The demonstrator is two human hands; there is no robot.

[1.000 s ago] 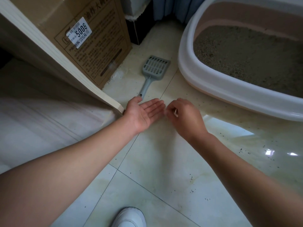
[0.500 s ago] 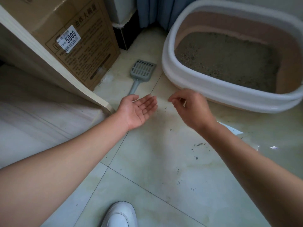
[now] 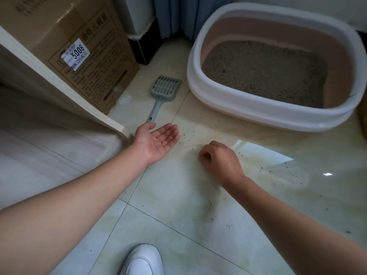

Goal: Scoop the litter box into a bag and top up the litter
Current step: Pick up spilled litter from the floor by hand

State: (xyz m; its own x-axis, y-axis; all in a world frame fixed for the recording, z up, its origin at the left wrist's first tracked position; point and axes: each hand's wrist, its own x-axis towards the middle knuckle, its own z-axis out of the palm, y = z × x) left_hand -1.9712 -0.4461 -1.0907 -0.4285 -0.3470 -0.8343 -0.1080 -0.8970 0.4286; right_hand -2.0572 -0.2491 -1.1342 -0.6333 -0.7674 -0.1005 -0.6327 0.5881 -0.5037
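The litter box (image 3: 258, 114), white-rimmed with pink walls, stands on the tiled floor at the upper right, holding grey-brown litter (image 3: 264, 70). A grey slotted scoop (image 3: 165, 88) lies flat on the floor left of the box, with its handle pointing toward me. Just below the handle's end, my left hand (image 3: 156, 141) lies palm up with straight fingers and a few dark grains on the palm. My right hand (image 3: 220, 159) is knuckles up to the right of it, fingers curled with the tips down at the floor. What they pinch is hidden. Loose litter grains (image 3: 186, 135) dot the tiles between the hands.
A cardboard box (image 3: 79, 36) with a white label stands at the upper left behind a slanted pale wooden board (image 3: 59, 86). Blue curtains (image 3: 174, 14) hang at the back. My white shoe (image 3: 143, 261) is at the bottom edge. More grains are scattered on the floor at the right (image 3: 278, 169).
My right hand has dropped from beside the left palm's fingertips down to the floor, lower and to the right. The left hand stays palm up. The view has pulled back.
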